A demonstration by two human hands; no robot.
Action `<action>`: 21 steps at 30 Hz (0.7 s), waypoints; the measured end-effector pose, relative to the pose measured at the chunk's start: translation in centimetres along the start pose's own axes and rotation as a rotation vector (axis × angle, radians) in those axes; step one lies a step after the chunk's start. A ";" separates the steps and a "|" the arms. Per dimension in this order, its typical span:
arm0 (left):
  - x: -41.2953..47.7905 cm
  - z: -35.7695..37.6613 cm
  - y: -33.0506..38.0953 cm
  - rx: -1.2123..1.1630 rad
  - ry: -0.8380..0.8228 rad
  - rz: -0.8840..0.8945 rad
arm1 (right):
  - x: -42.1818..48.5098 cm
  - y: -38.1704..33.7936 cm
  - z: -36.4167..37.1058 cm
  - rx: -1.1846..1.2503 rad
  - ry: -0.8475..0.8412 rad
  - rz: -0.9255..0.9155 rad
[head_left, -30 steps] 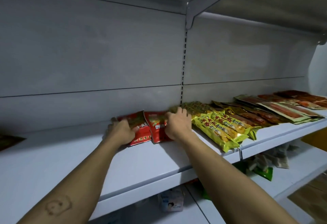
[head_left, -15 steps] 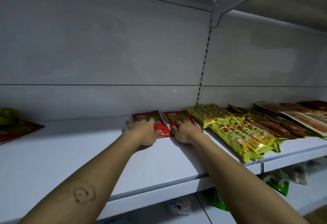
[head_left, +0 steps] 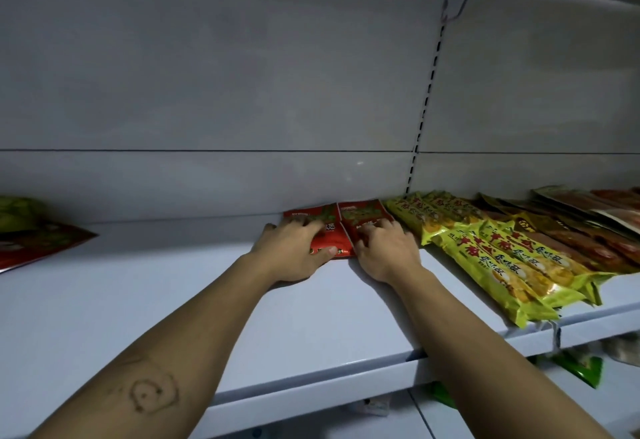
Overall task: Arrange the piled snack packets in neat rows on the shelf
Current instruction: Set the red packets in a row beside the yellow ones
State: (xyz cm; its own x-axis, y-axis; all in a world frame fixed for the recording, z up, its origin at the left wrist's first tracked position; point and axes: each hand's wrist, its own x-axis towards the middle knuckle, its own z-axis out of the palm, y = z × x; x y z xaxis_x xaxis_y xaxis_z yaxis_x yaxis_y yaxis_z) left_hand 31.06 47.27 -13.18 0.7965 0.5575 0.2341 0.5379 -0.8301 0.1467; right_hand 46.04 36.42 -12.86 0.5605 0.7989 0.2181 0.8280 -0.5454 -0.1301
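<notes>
Head view: a white shelf (head_left: 173, 300) carries rows of yellow packets (head_left: 502, 265) towards its right end. At its back edge two red packets (head_left: 358, 214) lie flat, side by side and touching. The left hand (head_left: 294, 248) presses on the left one with fingers spread. The right hand (head_left: 384, 248) presses bent fingertips on the other.
</notes>
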 end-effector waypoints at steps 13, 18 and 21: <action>-0.6 0.5 0.3 0.020 -0.091 -0.003 | -0.8 0.3 -0.4 0.082 0.043 -0.016; -1.6 -1.4 -0.1 0.051 -0.030 -0.021 | -1.0 -0.6 -1.3 0.099 0.083 -0.088; -3.1 -3.7 -1.3 0.128 -0.015 -0.072 | -0.7 -2.6 -2.0 0.109 0.085 -0.181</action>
State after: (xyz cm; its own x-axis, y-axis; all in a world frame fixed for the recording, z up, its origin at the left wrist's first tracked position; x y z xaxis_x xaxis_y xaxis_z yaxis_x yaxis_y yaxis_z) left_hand 26.85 46.57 -10.59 0.7580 0.6164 0.2131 0.6239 -0.7805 0.0382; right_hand 43.45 36.79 -10.69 0.4029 0.8544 0.3280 0.9144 -0.3607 -0.1838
